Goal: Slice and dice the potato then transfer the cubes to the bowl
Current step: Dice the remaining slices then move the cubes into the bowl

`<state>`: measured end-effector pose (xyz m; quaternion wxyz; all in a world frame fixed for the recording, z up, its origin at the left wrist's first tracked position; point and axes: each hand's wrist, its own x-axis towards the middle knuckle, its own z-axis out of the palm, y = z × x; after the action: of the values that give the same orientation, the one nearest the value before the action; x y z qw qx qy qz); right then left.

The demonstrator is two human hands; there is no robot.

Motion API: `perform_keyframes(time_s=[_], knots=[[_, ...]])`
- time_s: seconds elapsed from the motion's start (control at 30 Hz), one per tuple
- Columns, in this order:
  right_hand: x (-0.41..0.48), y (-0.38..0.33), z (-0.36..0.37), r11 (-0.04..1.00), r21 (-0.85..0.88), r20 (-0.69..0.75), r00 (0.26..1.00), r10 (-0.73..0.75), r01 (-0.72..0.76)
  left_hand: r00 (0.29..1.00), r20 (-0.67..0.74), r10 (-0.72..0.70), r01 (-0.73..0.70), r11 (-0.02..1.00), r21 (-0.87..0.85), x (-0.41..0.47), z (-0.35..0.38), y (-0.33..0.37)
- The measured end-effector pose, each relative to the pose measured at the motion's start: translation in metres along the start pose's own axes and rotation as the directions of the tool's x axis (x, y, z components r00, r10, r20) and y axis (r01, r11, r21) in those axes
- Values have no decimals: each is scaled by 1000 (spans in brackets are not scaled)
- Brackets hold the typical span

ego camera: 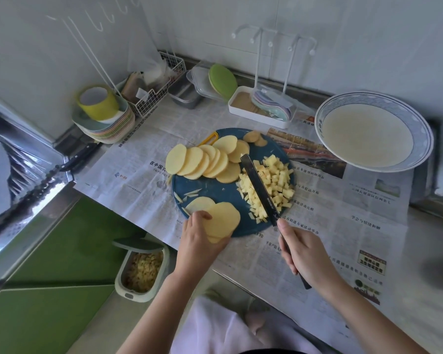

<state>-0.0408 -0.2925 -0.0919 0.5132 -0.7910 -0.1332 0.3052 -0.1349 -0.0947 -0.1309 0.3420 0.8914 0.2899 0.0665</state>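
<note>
Left hand: stacked pale-yellow potato slices are pinched; fingertips should be tucked.
Right hand: black-handled knife is gripped; even strips are advised.

The right hand wraps the black-handled kitchen knife, hiding most of the handle; only its butt shows below the palm. The blade covers a strip of the heap of pale yellow potato cubes. The left hand holds a small stack of round potato slices and covers its near edge, so the slices cannot be counted. A yellow-handled tool lies mostly under the fanned row of potato slices. The print on the newspaper sheets is too small to read.
</note>
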Motion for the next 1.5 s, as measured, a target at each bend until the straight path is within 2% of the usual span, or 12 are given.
perform_keyframes(time_s=[0.17, 0.43, 0.6, 0.73, 0.83, 1.13, 1.33, 1.5], knots=[[2, -1, -1, 1000, 9, 14, 1000, -19, 19, 985, 162, -58, 23, 977, 211, 10, -3, 13], [1, -1, -3, 1000, -1, 40, 999, -24, 24, 992, 126, -16, -8, 982, 189, 10, 1, 14], [1, 2, -4, 1000, -11, 56, 998, -19, 20, 986, 156, -55, -1, 940, 341, 3, -6, 9], [-1, 1, -5, 1000, -12, 70, 997, -11, 12, 972, 234, -12, -93, 897, 433, 6, -10, 14], [-1, 1, -5, 1000, -13, 76, 997, -15, 16, 964, 261, -44, -96, 860, 501, 13, -10, 18], [-2, 0, -8, 1000, 13, 48, 999, -17, 17, 958, 284, -30, -124, 854, 506, 49, -4, 42], [-5, 3, -9, 999, 28, 41, 999, -17, 16, 931, 361, -60, -186, 771, 609, 63, -4, 49], [-4, -1, -7, 1000, 17, 42, 999, -19, 18, 950, 304, -69, -132, 795, 592, 58, 5, 55]])
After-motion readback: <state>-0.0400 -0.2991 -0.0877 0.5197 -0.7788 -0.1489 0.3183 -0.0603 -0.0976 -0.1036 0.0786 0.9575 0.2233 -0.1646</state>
